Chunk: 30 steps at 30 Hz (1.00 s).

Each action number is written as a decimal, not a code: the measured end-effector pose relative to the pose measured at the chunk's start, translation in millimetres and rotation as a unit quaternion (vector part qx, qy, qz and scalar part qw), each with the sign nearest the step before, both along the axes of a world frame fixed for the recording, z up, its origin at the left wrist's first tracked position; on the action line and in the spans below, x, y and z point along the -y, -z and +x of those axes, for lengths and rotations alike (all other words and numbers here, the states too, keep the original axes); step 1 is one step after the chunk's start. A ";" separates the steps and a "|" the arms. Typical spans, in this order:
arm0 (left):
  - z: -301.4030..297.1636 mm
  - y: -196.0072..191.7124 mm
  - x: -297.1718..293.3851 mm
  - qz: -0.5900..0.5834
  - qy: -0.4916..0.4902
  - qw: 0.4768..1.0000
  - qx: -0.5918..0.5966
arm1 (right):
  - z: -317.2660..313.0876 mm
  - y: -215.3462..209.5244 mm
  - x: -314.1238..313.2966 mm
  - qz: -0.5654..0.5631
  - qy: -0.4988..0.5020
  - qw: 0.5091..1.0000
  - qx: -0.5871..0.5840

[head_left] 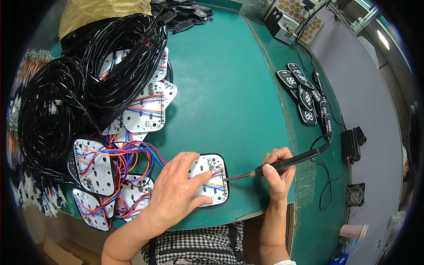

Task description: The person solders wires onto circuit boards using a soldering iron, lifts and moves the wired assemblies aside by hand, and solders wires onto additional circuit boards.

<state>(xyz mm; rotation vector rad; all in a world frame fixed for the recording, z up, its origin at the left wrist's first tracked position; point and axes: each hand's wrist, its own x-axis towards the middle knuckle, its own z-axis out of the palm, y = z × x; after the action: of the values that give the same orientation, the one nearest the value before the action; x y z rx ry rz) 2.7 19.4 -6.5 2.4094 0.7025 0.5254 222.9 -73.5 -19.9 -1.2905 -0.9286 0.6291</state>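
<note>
A white circuit board (217,194) with a dark rim lies near the table's front edge, with blue, orange and purple wires across it. My left hand (174,187) covers its left part and holds it down, the index finger on the wires and the thumb below them. In my right hand (279,174) is a soldering iron (293,162), gripped like a pen. Its tip touches or nearly touches the board's right edge, by the wire ends. What lies under my left palm is hidden.
More wired white boards (94,167) lie at the left, under and beside bundles of black cable (48,110). On the right are black oval panels (304,95), a black box (352,143), a small fan (355,195) and a cup (353,231). The iron's cord runs along there.
</note>
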 end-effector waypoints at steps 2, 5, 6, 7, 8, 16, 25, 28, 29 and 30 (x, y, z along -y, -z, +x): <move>1.1 -2.6 1.4 0.003 0.002 1.000 0.000 | 0.9 -2.4 2.2 0.003 0.001 1.000 0.001; 1.0 -3.1 2.1 0.006 0.003 1.000 0.001 | 1.5 -2.4 3.1 -0.001 0.004 1.000 0.002; 0.7 -3.0 2.2 0.006 0.003 1.000 0.000 | 1.2 -2.7 3.0 -0.001 0.003 1.000 0.002; 0.5 -2.6 2.0 0.007 0.002 1.000 -0.001 | 0.8 -3.3 2.9 -0.007 0.004 1.000 0.000; 0.3 -2.3 1.8 0.007 0.002 1.000 0.000 | 0.5 -3.7 2.8 -0.012 0.005 1.000 -0.001; -0.7 -2.5 1.7 0.009 0.004 1.000 0.000 | 8.9 -5.6 -0.3 0.079 0.020 0.995 -0.056; -3.4 1.9 3.7 0.027 0.009 0.999 -0.014 | 8.3 -21.9 -57.3 -0.083 -0.059 0.995 -0.014; -3.0 3.1 3.4 0.031 0.007 0.999 -0.023 | 9.7 -11.3 -64.3 -0.092 -0.084 0.992 -0.017; -2.5 2.9 3.2 0.034 0.009 0.999 -0.022 | 10.0 -9.2 -64.9 -0.093 -0.091 0.991 -0.018; -2.2 2.9 3.1 0.036 0.011 0.999 -0.022 | 9.7 -9.0 -65.2 -0.095 -0.092 0.991 -0.018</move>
<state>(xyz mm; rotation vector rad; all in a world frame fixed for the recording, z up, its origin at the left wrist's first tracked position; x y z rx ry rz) 0.6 16.3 -9.4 2.5000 0.6856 0.4993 232.7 -8.3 -10.8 -1.3657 -0.9832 0.9009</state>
